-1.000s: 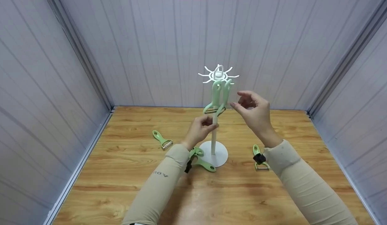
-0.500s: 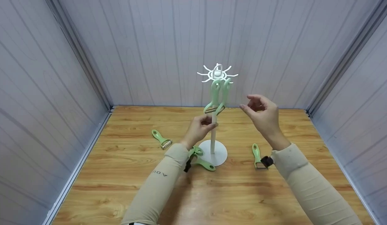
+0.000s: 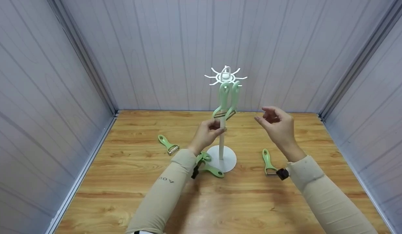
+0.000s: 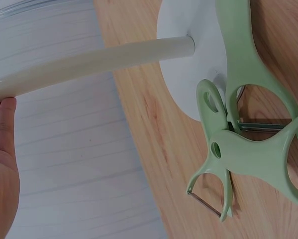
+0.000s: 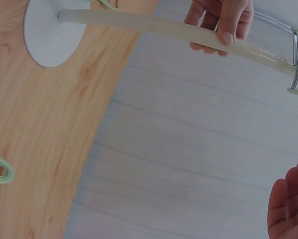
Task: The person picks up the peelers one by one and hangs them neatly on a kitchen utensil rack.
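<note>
My left hand (image 3: pixel 205 134) grips the white pole (image 3: pixel 221 144) of an upright stand, thumb and fingers around it, as the right wrist view also shows. On top sits a ring of white hooks (image 3: pixel 225 77). Two green peelers hang side by side from it: the left peeler (image 3: pixel 224 97) and the right peeler (image 3: pixel 235 97), blades down. To the right of them, apart from the stand, my right hand (image 3: pixel 279 128) hovers with fingers loosely bent and nothing held. The round white base (image 3: pixel 229 159) rests on the table.
A green peeler (image 3: pixel 266 159) lies right of the stand, and another peeler (image 3: pixel 167 144) lies to the left. Several green peelers (image 4: pixel 253 154) lie close together by the base, partly hidden by my left forearm in the head view. Panelled walls enclose the wooden table (image 3: pixel 129 182).
My right hand has moved away from the hanging peelers, to the right and down. My left hand keeps its hold on the pole. The hanging peelers have shifted slightly.
</note>
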Demonstrator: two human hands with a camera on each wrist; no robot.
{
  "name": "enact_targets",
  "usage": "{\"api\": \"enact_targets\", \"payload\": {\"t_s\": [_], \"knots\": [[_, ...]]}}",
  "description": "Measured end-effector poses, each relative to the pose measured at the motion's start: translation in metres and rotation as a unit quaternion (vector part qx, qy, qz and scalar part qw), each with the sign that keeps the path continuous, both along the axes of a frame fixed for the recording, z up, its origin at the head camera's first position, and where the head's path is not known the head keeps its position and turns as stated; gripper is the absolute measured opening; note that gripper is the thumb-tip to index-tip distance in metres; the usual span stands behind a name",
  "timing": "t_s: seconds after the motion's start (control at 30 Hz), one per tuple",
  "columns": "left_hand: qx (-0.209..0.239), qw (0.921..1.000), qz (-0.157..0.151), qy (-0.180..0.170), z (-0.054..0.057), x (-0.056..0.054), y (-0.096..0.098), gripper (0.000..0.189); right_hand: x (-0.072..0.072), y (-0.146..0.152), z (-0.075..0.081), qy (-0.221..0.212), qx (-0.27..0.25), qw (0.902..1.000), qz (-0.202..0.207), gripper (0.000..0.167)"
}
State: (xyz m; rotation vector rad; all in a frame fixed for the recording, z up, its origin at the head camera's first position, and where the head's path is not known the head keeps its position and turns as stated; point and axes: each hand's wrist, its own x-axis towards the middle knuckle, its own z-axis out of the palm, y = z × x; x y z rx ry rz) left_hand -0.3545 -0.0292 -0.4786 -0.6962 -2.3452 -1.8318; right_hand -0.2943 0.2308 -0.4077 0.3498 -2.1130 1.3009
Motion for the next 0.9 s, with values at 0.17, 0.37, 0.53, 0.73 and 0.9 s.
{"api": "enact_targets", "payload": {"t_s": [0.17, 0.37, 0.53, 0.73, 0.9], "knots": [[-0.002, 1.0, -0.001, 0.0, 0.001, 0.0, 0.0, 0.018, 0.001, 0.005, -0.007, -0.015, 0.014, 0.9998, -0.004, 0.031], [-0.012, 0.9999, 0.004, -0.003, 0.001, 0.0, 0.0, 0.023, 0.002, 0.009, -0.017, -0.031, 0.02, 0.9992, -0.014, 0.03], [-0.011, 0.9999, 0.005, 0.004, 0.0, 0.0, 0.0, 0.021, 0.003, 0.013, -0.027, -0.037, 0.021, 0.999, -0.013, 0.031], [-0.001, 1.0, 0.003, 0.005, 0.0, 0.0, 0.0, 0.018, 0.006, 0.017, -0.041, -0.064, 0.014, 0.9977, -0.017, 0.031], [-0.005, 1.0, 0.005, -0.006, 0.001, 0.0, 0.0, 0.022, 0.008, 0.022, -0.056, -0.09, 0.015, 0.9955, -0.024, 0.032]]}}
